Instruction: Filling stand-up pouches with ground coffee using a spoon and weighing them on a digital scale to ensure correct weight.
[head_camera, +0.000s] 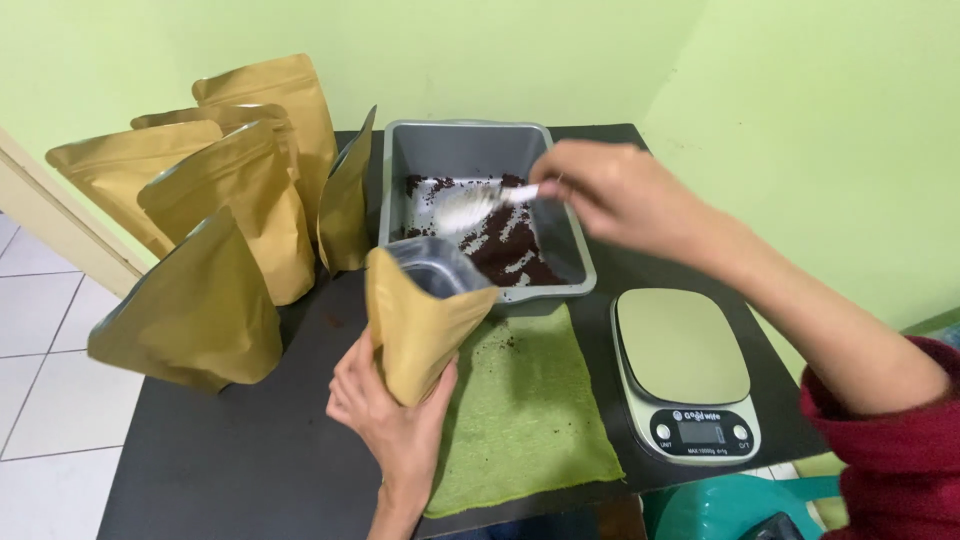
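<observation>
Five gold pouches (215, 200) stand in a cluster at the table's (240, 450) left, beside a grey tray (470, 150) of dark grounds (510, 245). The left hand (395, 420) grips an open gold pouch (420, 320), tilted, over a green cloth (530, 410). The right hand (615, 190) pinches a blurred white scoop (470, 205) above the tray. A scale (685, 365) sits on the right.

A black desk (250, 450) stands against pale green walls. Five gold stand-up pouches (230, 200) cluster at its back left. A green cloth (530, 410) lies near the front edge, with a digital kitchen scale (685, 370) just to its right. White floor tiles (40, 400) show at left.
</observation>
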